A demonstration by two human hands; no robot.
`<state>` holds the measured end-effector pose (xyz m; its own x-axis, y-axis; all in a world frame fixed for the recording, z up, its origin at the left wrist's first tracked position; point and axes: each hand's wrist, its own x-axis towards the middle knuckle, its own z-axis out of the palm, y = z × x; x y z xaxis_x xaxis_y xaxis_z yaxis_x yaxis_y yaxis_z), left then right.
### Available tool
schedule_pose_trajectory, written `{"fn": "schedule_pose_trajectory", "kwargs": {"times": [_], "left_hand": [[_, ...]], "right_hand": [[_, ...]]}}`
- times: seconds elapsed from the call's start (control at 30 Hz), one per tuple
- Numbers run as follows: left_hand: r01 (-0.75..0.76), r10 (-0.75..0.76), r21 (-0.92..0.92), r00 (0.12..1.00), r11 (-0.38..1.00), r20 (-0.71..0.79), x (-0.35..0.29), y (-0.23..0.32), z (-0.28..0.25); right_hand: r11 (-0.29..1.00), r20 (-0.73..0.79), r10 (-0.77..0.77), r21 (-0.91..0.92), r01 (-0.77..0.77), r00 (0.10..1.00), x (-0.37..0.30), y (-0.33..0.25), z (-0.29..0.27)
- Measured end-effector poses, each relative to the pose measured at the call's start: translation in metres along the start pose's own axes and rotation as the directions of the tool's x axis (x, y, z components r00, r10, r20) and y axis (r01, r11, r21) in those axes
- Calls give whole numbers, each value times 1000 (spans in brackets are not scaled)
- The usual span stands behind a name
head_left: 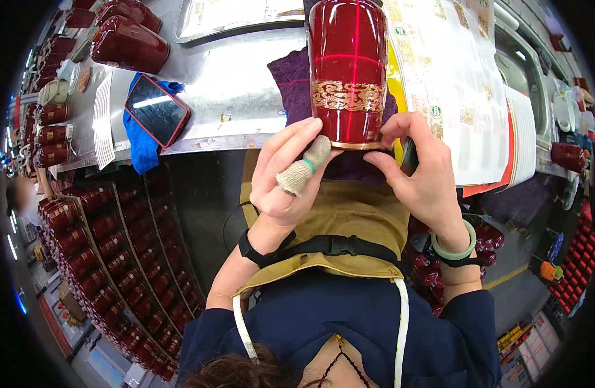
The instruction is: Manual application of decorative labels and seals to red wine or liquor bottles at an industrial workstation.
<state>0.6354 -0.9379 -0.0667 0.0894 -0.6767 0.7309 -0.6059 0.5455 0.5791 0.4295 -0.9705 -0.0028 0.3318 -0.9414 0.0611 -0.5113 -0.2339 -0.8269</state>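
A glossy dark-red jar [346, 61] with a gold scroll-patterned band lies on a purple cloth [291, 81], its gold-rimmed end toward me. Bright red light lines cross on its side. My left hand [287, 165] grips the near left edge of that end; one finger wears a knitted finger cover [304, 169] with a green band. At the near right edge, my right hand [423, 171] holds the rim between curled forefinger and thumb. The exact contact under the rim is hidden.
Sheets of gold decals [449, 84] lie right of the jar. On the left are a phone [158, 110] on a blue cloth [142, 145] and more red jars [129, 45]. A metal tray [239, 26] sits at the back. Racks of red jars [110, 246] stand lower left.
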Motion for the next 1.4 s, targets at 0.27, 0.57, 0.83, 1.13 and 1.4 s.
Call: {"fn": "schedule_pose_trajectory", "kwargs": {"times": [0.27, 0.57, 0.83, 1.13, 1.4], "left_hand": [[-205, 191, 175, 977, 963, 93, 9, 8, 2], [-23, 22, -7, 998, 1000, -54, 3, -5, 8], [-180, 179, 91, 984, 979, 18, 1, -7, 4], [-170, 166, 107, 985, 980, 42, 0, -1, 5], [-168, 162, 67, 983, 984, 85, 12, 4, 7]], "right_hand": [[972, 23, -69, -222, 73, 997, 1, 6, -9], [833, -11, -308, -486, 264, 951, -4, 3, -12], [810, -82, -416, -486, 328, 906, -9, -1, -18], [912, -91, -258, -351, 212, 962, -8, 12, -11], [998, -2, -47, -38, 47, 999, -4, 12, -16]]}}
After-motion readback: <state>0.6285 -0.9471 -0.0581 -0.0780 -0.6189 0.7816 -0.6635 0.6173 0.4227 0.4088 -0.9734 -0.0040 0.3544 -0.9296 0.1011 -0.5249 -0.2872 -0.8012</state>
